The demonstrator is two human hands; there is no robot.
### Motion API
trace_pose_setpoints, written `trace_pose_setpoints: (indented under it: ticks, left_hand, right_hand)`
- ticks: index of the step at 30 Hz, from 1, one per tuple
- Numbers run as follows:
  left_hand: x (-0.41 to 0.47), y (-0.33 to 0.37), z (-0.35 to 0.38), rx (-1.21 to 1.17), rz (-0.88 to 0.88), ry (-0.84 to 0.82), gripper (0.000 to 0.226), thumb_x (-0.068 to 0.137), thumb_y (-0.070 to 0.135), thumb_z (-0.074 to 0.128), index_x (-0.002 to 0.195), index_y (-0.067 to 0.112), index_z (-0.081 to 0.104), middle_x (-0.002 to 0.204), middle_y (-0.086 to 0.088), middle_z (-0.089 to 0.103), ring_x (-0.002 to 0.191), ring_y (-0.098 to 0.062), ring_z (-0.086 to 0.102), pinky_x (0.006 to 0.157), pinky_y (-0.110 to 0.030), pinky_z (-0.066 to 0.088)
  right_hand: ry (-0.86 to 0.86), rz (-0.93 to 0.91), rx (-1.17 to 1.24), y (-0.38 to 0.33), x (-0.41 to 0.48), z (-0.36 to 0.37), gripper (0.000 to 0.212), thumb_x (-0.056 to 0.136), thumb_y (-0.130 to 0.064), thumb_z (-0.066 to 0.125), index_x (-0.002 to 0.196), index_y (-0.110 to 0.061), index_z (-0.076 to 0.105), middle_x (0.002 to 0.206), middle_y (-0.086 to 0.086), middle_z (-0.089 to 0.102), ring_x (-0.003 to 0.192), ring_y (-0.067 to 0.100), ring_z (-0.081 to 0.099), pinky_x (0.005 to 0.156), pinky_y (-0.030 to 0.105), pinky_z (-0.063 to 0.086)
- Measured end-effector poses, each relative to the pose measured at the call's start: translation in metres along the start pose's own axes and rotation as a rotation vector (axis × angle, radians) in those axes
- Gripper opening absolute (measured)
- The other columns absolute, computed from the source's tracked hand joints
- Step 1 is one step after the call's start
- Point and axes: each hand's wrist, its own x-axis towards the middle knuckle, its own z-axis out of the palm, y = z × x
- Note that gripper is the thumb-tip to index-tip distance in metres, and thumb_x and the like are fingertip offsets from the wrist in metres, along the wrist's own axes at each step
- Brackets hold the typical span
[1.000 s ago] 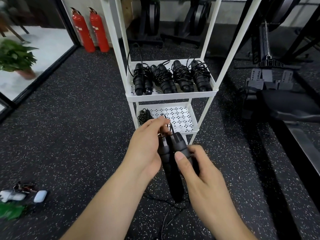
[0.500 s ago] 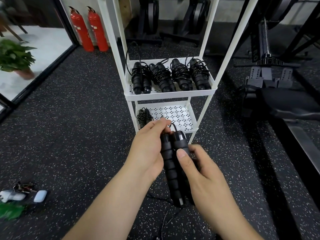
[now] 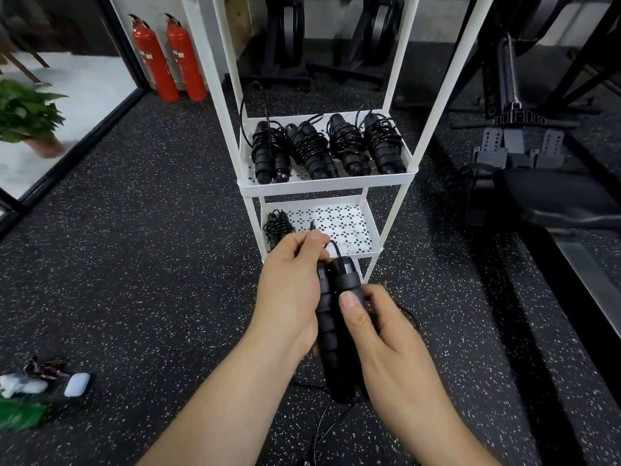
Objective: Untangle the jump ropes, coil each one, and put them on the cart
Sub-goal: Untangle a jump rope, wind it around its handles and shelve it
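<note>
Moved: both hands stay on the two black handles (image 3: 332, 331), which now stand a bit straighter than before.
Left hand: the left hand (image 3: 289, 297) reaches in from the lower left, with its fingers curled at the top of the handles.
Left grip: pinching the thin cord (image 3: 333, 246) where it comes out of the handle tops.
Right hand: the right hand (image 3: 379, 341) reaches in from the lower right, with its thumb flat on the front.
Right grip: wrapped round both handles, pressing them side by side.
Rope: held in the air in front of the white cart (image 3: 327, 185); its cord hangs down to the floor.
Cart: four coiled ropes (image 3: 322, 146) lie on the higher tray, and one more lies on the lower tray.
</note>
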Motion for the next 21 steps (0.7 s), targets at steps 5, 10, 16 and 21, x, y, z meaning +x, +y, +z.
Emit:
trace_pose_setpoints:
  ticks: [5,10,16,21]
  left_hand:
    - [0.002,0.008,-0.003,-0.041,-0.023,-0.034,0.024,0.103,0.031,0.070,0.081,0.023,0.074,0.080,0.007,0.069,0.072,-0.013,0.059,0.081,-0.041,0.052]
    - [0.006,0.010,-0.007,0.279,0.149,0.027,0.027,0.099,0.048,0.071,0.114,0.027,0.065,0.109,0.014,0.067,0.096,-0.004,0.061,0.090,-0.031,0.048]
    - [-0.004,0.022,-0.015,0.666,0.645,-0.255,0.019,0.104,0.048,0.061,0.114,0.039,0.075,0.128,0.023,0.071,0.129,0.007,0.057,0.110,-0.029,0.043]
    - [-0.005,0.022,-0.016,0.642,0.591,-0.361,0.061,0.103,0.065,0.054,0.074,0.012,0.061,0.065,0.009,0.056,0.064,-0.010,0.051,0.064,-0.030,0.043]
  right_hand:
    - [-0.254,0.084,0.202,-0.007,0.002,-0.009,0.043,0.085,-0.022,0.091,0.119,-0.028,0.065,0.103,0.012,0.078,0.087,0.034,0.075,0.083,0.068,0.061]
    - [-0.291,0.140,0.197,-0.018,0.009,-0.030,0.037,0.091,-0.001,0.081,0.117,-0.021,0.064,0.087,0.011,0.071,0.071,0.030,0.066,0.063,0.045,0.058]
    - [-0.420,0.169,0.107,-0.032,0.009,-0.056,0.043,0.089,0.002,0.081,0.124,-0.016,0.063,0.089,0.010,0.070,0.073,0.030,0.066,0.059,0.039,0.055]
    - [-0.453,0.150,0.076,-0.040,0.010,-0.072,0.043,0.089,-0.004,0.084,0.126,-0.018,0.068,0.092,0.009,0.070,0.075,0.026,0.066,0.062,0.039,0.054]
